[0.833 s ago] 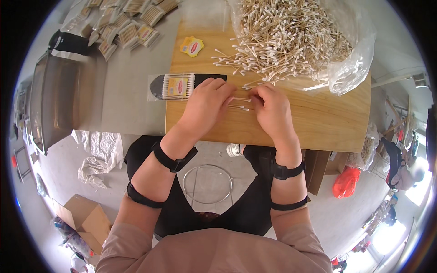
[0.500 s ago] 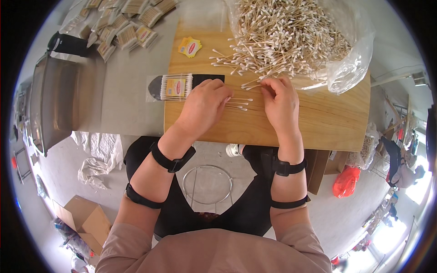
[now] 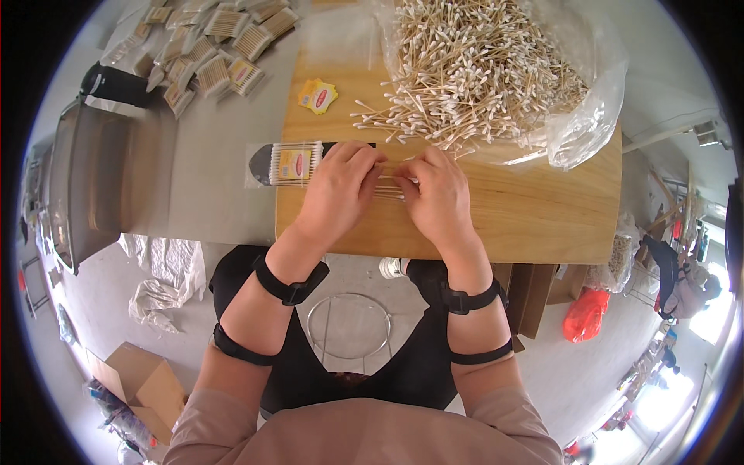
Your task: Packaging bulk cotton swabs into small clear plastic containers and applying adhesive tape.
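Observation:
Cotton swabs [image 3: 390, 191] lie between my two hands, their shafts running from left to right above the wooden board. My left hand [image 3: 338, 186] is closed on their left ends. From the right, my right hand [image 3: 435, 198] pinches swabs at their other ends, though its fingertips are partly hidden. Just left of my left hand, a flat clear packet of cotton swabs [image 3: 296, 163] with a yellow card lies on a black strip [image 3: 260, 164]. Beyond my hands spreads a big heap of loose cotton swabs [image 3: 480, 70] on clear plastic.
Yellow cards [image 3: 318, 96] are stacked on the wooden board [image 3: 527, 209]. Several filled swab packets [image 3: 213, 74] are piled at the far left, near a grey bin [image 3: 101, 170] and a black object [image 3: 116, 84]. A clear plastic bag [image 3: 585, 128] edges the heap.
My right hand has moved left from the edge of the heap to meet my left hand at the swabs. My left hand stays beside the packet.

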Demonstrator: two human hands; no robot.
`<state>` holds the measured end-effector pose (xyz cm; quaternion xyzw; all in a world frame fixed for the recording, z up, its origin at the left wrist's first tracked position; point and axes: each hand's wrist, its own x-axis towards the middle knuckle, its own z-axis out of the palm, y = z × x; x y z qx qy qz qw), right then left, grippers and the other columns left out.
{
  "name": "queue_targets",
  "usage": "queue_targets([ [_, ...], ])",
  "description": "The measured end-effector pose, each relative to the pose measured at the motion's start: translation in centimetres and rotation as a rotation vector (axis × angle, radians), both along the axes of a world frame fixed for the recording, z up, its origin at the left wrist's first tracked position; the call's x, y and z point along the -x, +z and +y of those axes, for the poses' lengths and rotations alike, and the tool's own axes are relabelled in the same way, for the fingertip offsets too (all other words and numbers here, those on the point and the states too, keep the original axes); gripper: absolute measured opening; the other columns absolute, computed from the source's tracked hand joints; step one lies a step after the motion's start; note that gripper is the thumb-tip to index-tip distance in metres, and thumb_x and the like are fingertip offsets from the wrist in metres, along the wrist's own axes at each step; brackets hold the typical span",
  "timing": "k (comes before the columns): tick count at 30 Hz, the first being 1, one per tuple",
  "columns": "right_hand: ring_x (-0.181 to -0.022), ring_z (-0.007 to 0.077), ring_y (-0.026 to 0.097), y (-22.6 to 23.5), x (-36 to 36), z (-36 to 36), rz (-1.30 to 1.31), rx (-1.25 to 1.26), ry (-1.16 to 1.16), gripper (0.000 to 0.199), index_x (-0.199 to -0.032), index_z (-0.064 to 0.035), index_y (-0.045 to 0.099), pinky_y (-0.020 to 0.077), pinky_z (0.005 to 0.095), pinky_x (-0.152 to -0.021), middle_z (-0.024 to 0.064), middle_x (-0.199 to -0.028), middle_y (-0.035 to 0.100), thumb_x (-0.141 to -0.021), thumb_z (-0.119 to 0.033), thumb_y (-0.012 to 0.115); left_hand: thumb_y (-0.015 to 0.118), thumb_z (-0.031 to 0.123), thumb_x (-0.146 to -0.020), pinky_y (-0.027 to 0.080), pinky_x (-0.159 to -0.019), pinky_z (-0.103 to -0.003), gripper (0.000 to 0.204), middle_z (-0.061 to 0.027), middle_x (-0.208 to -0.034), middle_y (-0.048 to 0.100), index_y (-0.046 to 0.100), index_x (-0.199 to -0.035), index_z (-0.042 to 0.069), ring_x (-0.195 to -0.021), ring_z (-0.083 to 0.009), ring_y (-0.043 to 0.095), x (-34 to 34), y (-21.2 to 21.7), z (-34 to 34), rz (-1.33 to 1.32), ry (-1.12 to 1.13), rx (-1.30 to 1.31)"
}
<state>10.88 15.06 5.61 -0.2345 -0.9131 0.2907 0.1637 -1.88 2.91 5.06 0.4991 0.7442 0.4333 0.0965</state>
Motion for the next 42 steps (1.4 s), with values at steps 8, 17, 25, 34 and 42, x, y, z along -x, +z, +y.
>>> queue_targets([
  [8,-0.077,0.0282,0.062,0.2,-0.4,1.6,0.095,0.088,-0.165,0.008,-0.087,-0.0072,0.071,0.0501,0.0392,-0.066,0.0089,-0.084,0.061,-0.080,-0.003,0.071,0.063,-0.005,-0.080,0.050,-0.083,-0.043,0.024,-0.0126,-0.101,0.064,0.065,-0.102,0.002,-0.095,-0.0342,0.060,0.3,-0.5,0.2,0.094,-0.038,-0.024],
  [17,-0.080,0.0266,0.060,0.0,-2.3,4.0,0.065,0.024,-0.239,0.016,-0.090,-0.0087,0.070,0.0491,0.0370,-0.068,0.0068,-0.085,0.061,-0.079,0.004,0.067,0.064,0.001,-0.086,0.050,-0.087,-0.041,0.014,-0.0114,-0.095,0.065,0.068,-0.100,0.004,-0.095,-0.0319,0.059,-0.4,-0.4,0.4,0.100,-0.104,0.023],
  [25,-0.094,0.0307,0.059,-0.1,-3.2,4.7,-0.041,-0.089,-0.295,0.022,-0.094,-0.0122,0.069,0.0487,0.0413,-0.081,0.0071,-0.096,0.060,-0.075,0.000,0.072,0.064,-0.001,-0.085,0.050,-0.080,-0.041,0.010,-0.0114,-0.090,0.065,0.067,-0.094,0.003,-0.090,-0.0326,0.059,-0.5,0.3,0.6,0.064,-0.106,0.024],
  [34,-0.093,0.0274,0.059,-0.1,-3.2,5.2,-0.009,-0.136,-0.279,0.024,-0.096,-0.0102,0.068,0.0477,0.0378,-0.080,0.0071,-0.099,0.059,-0.075,-0.001,0.075,0.062,-0.005,-0.085,0.050,-0.078,-0.042,0.016,-0.0121,-0.093,0.065,0.067,-0.097,0.002,-0.091,-0.0337,0.059,-0.6,-0.1,1.0,0.086,-0.043,-0.025],
  [42,-0.093,0.0295,0.059,0.5,-3.2,5.0,-0.103,-0.129,-0.215,0.010,-0.082,-0.0065,0.069,0.0492,0.0410,-0.079,0.0069,-0.093,0.058,-0.075,-0.003,0.075,0.062,-0.006,-0.083,0.050,-0.081,-0.042,0.020,-0.0123,-0.096,0.065,0.066,-0.100,0.002,-0.093,-0.0346,0.059,-0.2,-0.3,0.8,0.096,-0.042,-0.034],
])
